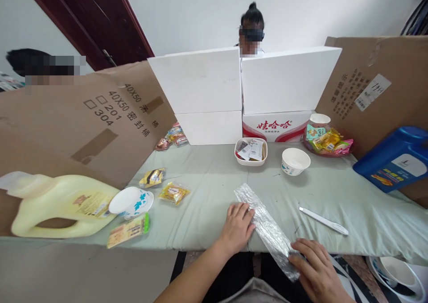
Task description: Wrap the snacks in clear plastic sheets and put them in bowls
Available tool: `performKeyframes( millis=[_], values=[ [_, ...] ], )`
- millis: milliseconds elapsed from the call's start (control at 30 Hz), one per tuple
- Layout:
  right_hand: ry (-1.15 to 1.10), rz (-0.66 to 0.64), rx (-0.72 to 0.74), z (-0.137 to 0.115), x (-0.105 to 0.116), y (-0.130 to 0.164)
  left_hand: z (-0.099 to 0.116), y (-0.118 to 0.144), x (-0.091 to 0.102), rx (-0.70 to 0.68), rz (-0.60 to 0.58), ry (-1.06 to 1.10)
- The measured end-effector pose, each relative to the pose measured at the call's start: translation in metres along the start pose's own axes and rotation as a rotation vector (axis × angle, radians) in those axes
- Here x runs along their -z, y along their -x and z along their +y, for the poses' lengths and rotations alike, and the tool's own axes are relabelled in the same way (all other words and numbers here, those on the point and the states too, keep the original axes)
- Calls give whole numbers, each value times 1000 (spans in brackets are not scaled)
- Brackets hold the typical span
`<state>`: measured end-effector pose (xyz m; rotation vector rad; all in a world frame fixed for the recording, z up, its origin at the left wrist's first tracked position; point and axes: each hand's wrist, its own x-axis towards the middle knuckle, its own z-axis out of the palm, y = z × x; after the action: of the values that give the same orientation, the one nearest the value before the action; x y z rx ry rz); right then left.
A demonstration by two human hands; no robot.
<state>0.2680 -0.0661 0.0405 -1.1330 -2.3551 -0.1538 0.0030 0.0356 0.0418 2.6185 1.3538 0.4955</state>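
A long, flat strip of crinkled silvery wrap [267, 229] lies slantwise over the front edge of the table, its near end sticking out past the edge. My left hand [236, 227] is closed at its left side near the upper end, fingers bent against the wrap. Lower down, my right hand [312, 265] grips the near end between thumb and fingers; part of the thumb is hidden. Right of the strip lies a white utility knife-like tool [324, 221], touched by neither hand.
A white tub of packets [250, 151], paper bowl [295, 161] and snack basket [329, 142] stand behind. Snack packets [174, 193], a tilted bowl [132, 202] and yellow jug [63, 205] lie left, a blue bottle [394, 160] right. White boxes [207, 84] and cardboard [110, 115] wall the table; people sit beyond.
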Motion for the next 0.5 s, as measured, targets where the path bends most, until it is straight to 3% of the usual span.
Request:
performKeyframes(
  millis=[133,233,333,500],
  values=[
    [-235,-120,69,-7,23,-27,-7,-6,-6,-163,-92,37],
    [-546,-196,-47,-4,26,-58,-9,-4,-5,-213,-120,67],
    [-704,-222,-298,11,7,-95,-9,-4,-2,-220,-153,90],
    [-466,-277,-539,42,-57,-158,-7,-6,1,-184,-151,113]
  ],
)
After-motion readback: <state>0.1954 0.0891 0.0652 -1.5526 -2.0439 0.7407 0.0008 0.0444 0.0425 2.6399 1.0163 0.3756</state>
